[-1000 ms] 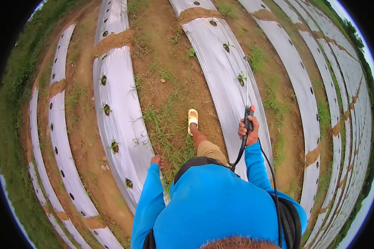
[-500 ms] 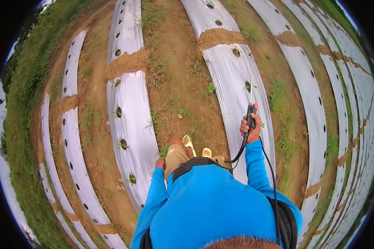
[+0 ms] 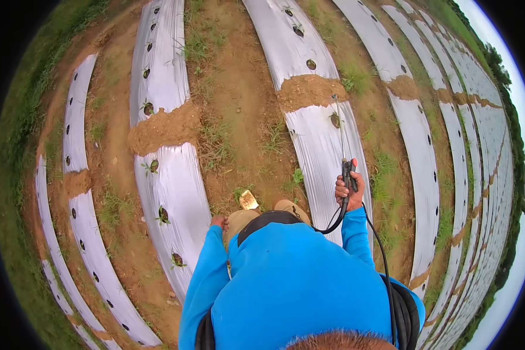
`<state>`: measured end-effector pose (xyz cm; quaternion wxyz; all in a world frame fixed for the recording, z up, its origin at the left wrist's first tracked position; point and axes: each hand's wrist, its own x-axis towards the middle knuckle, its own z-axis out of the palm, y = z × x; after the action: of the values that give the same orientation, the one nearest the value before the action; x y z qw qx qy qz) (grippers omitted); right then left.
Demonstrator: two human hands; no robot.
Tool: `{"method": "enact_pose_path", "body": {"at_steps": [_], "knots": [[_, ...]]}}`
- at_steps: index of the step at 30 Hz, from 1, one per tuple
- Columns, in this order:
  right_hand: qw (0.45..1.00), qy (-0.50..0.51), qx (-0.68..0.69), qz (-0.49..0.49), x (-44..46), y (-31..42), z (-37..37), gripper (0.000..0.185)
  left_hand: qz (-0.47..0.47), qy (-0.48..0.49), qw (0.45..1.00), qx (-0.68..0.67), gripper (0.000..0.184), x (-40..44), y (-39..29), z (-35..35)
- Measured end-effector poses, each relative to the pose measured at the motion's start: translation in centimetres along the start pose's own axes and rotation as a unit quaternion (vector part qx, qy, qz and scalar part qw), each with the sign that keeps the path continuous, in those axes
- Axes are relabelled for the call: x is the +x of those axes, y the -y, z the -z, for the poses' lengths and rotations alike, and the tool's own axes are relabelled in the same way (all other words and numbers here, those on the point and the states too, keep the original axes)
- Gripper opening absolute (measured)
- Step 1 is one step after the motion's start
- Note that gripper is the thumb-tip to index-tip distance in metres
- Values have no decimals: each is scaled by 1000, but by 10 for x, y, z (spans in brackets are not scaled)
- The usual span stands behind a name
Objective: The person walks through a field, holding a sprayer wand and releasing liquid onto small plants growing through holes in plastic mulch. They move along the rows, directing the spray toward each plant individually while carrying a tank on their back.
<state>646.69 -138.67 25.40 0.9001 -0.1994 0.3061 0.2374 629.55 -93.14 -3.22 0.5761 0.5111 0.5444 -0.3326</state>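
My right hand (image 3: 350,189) is wrapped round the black handle of a spray wand (image 3: 342,137) with a red knob on top. Its thin metal lance reaches forward over the plastic-covered bed (image 3: 326,151), the tip lying in view over a band of bare soil. Close to the lance is a planting hole (image 3: 335,120) with a small plant. From the handle a black hose (image 3: 334,225) curves back toward my waist. My left hand (image 3: 219,221) hangs low beside my thigh, near another covered bed (image 3: 178,181); its fingers are mostly hidden.
Long silvery beds with rows of planting holes run ahead on both sides. Soil bands such as this one (image 3: 164,129) cross them. Between the beds lies a brown dirt path (image 3: 239,111) with grass tufts. Dark straps sit on my shoulders, and greenery borders the field at left.
I have stepped forward, so the beds and soil bands sit lower in view. The lance tip has shifted left and down in view. My right hand keeps its grip; one shoe is now out of sight.
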Motion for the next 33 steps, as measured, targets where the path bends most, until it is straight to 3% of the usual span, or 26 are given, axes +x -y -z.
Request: {"method": "enact_pose_path", "body": {"at_steps": [2, 4, 9, 13, 17, 20, 22, 24, 27, 31, 33], "knots": [[1000, 3, 1, 11, 38, 10, -37, 37, 18, -4, 999, -27, 14, -24, -95, 9], [998, -29, -30, 52, 81, 22, -75, 36, -29, 3, 998, -58, 13, -16, -170, 15], [992, -75, -66, 72, 214, 48, -140, 28, -32, -27, 999, -12, 14, 7, -321, 24], [993, -72, -62, 65, 339, 80, -175, 35, -9, -68, 997, 28, 19, 54, -377, 29], [998, -58, -10, 27, 430, 130, -241, 35, 63, -51, 996, 41, 18, 32, -441, 8], [998, -34, 2, 46, 482, 162, -302, 37, -45, -73, 994, 71, 28, 14, -507, -1], [998, -27, -4, 52, 517, 177, -329, 36, -51, -84, 994, 53, 27, 20, -552, 7], [997, -27, -20, 64, 554, 188, -351, 35, -53, -91, 994, 36, 26, 36, -596, 17], [991, -77, -67, 89, 607, 198, -387, 30, 21, -79, 992, 92, 18, 66, -660, 22], [987, -107, -64, 96, 666, 205, -434, 29, 25, -51, 993, 103, 27, 136, -738, 26], [988, -103, -65, 98, 697, 208, -453, 30, -102, -9, 904, 414, 39, 200, -771, 37]]}}
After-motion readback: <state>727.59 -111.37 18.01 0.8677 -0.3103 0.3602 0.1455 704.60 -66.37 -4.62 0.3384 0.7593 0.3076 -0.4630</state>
